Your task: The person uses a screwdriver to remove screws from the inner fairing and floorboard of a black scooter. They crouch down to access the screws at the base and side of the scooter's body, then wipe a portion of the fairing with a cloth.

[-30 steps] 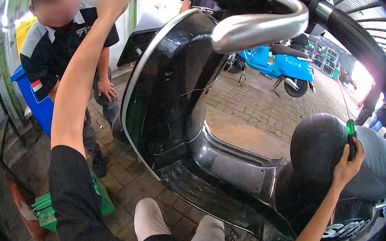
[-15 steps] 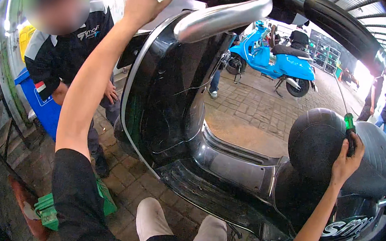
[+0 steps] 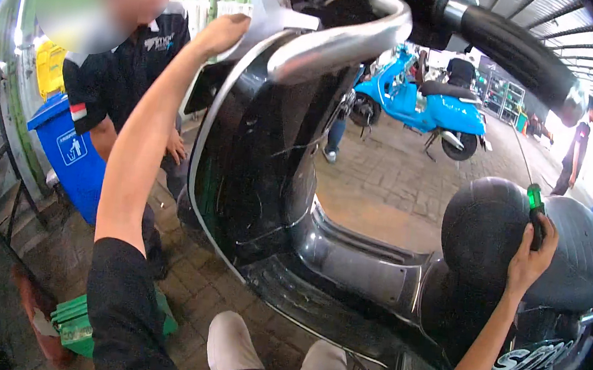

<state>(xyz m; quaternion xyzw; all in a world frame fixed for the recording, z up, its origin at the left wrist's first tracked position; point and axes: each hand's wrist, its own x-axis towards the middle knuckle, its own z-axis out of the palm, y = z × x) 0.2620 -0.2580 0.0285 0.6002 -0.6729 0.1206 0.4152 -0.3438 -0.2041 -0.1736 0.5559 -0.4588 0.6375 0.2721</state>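
A black scooter fills the middle, with a dark inner leg shield (image 3: 258,138) edged by a pale trim strip. At the upper front of the scooter my left hand (image 3: 224,34) is closed on the edge of a light grey panel (image 3: 267,19); some of its fingertips are hidden. My right hand (image 3: 533,257) grips a screwdriver (image 3: 535,201) by its green and black handle, its long thin shaft pointing up. That hand is beside the black seat (image 3: 484,223). A curved silver bar (image 3: 340,41) crosses above the leg shield.
A co-worker (image 3: 122,87) in a dark shirt is close on the left, beside a blue bin (image 3: 70,139). A green box (image 3: 76,324) lies on the paving at lower left. Behind stands a blue scooter (image 3: 427,112). The black handlebar grip (image 3: 516,53) juts out at upper right.
My left hand has come down a little, and more of the light grey panel shows above it. The co-worker's head appears higher and further right. My right hand still holds the screwdriver.
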